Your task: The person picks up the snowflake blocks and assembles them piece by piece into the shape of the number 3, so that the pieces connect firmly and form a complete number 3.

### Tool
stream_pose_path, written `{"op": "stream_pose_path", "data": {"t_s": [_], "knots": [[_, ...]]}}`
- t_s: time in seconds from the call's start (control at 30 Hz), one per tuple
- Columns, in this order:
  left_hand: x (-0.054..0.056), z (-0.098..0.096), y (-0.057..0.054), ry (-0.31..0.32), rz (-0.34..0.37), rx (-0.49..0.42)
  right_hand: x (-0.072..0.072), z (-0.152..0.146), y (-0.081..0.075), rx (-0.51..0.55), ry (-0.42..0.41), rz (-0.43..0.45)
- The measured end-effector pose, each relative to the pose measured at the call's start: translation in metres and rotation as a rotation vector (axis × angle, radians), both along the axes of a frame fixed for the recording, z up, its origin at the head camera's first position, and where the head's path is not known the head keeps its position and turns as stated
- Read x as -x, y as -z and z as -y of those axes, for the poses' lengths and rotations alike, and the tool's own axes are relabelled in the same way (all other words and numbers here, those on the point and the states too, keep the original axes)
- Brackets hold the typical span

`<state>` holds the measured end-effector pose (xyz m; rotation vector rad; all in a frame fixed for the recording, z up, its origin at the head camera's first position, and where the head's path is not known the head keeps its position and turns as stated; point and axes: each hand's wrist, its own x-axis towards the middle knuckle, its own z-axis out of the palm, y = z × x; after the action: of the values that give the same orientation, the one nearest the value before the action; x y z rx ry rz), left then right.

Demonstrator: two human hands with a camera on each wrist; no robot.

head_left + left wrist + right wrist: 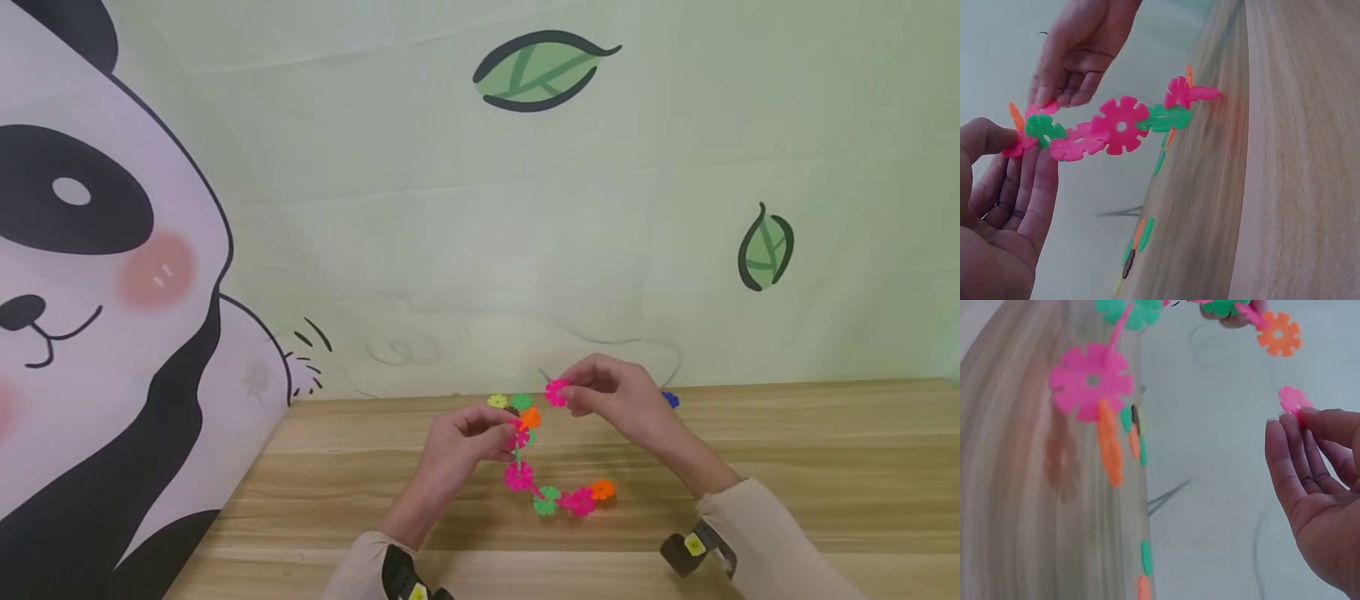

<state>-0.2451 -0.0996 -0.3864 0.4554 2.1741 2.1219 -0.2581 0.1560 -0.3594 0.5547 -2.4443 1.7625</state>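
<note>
My left hand (461, 442) pinches the upper end of a chain of interlocking plastic snowflake discs (519, 477), mostly pink and green. Its lower part hangs and curves rightward above the table, and an orange disc (602, 490) is slotted on that far end. Another orange disc (1279, 334) sticks out beside the left fingertips. Higher and to the right, my right hand (618, 404) pinches a single pink snowflake disc (1291, 399) by its edge, between thumb and fingertips. That disc is apart from the chain in the right wrist view.
Loose discs lie along the back of the wooden table (337, 467), among them a yellow disc (497, 401), a green disc (521, 401) and a blue disc (670, 400). Behind the table hangs a pale green cloth (420, 250) printed with a panda and leaves.
</note>
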Motion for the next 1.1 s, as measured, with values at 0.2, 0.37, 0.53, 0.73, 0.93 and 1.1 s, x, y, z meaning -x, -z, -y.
{"op": "stream_pose_path", "data": {"t_s": [0.2,0.37,0.53,0.73,0.93,1.1], "knots": [[-0.002,-0.002,-0.002,-0.004,0.0,-0.005,-0.007,0.004,-0.005,0.045,-0.027,-0.007],[-0.003,-0.003,-0.003,-0.009,0.007,-0.019,-0.01,0.005,-0.007,0.038,-0.063,-0.008],[-0.004,-0.004,-0.002,-0.004,-0.003,-0.03,-0.011,0.005,-0.008,0.046,-0.069,0.007],[-0.004,-0.004,-0.002,0.0,-0.014,-0.027,-0.011,0.007,-0.009,0.04,-0.095,0.02],[-0.004,-0.003,-0.004,0.007,-0.024,-0.021,-0.011,0.008,-0.009,0.024,-0.094,0.015],[-0.005,-0.003,-0.005,0.004,-0.025,-0.017,-0.011,0.009,-0.008,0.029,-0.092,0.01]]}}
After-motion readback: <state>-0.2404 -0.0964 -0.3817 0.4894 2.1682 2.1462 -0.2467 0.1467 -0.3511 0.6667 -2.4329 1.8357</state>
